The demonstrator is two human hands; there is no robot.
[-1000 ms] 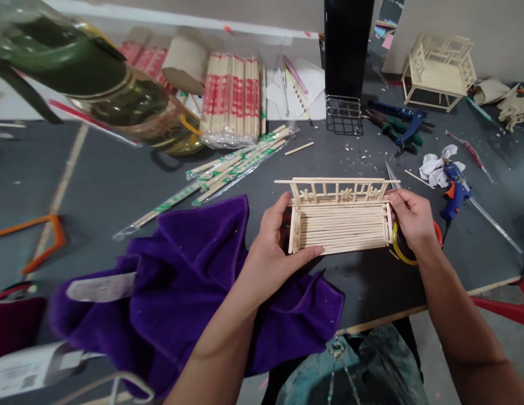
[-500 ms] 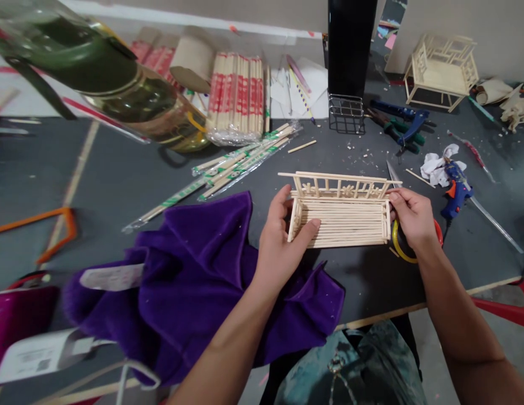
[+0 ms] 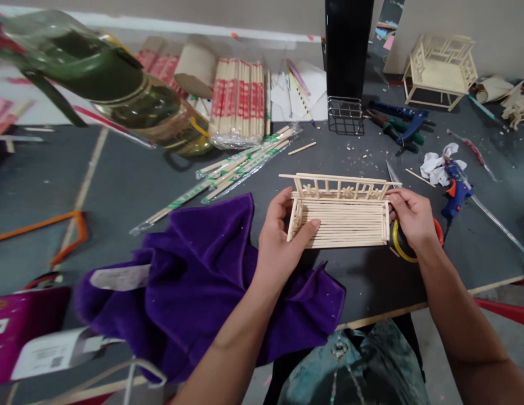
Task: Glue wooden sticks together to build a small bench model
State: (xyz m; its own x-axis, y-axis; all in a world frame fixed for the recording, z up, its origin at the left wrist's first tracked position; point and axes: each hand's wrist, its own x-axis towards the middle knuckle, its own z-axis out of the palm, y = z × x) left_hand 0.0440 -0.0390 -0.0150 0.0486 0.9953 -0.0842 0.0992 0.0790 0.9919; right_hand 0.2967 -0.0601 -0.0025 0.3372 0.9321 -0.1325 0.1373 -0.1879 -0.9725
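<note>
A small bench-like model of pale wooden sticks [image 3: 344,224] is held above the grey table, its slatted surface facing up and its railing along the far side. My left hand [image 3: 282,239] grips the left end, thumb resting on the slats and fingers round the outer side. At the right end, my right hand [image 3: 411,216] pinches the corner near the railing. Scissors with a yellow and red handle [image 3: 397,247] lie beneath and beside my right hand, partly hidden by it.
A purple cloth [image 3: 198,270] spreads left of the model. Wrapped chopsticks [image 3: 238,104], a green bottle [image 3: 130,95] and a black phone-like object [image 3: 346,48] stand or lie behind. Pliers [image 3: 399,132], a blue glue gun [image 3: 458,194] and a stick chair [image 3: 441,73] are at right.
The view has shifted slightly, so things at the left appear a little farther right. Both hands keep their hold on the model, which stays almost still.
</note>
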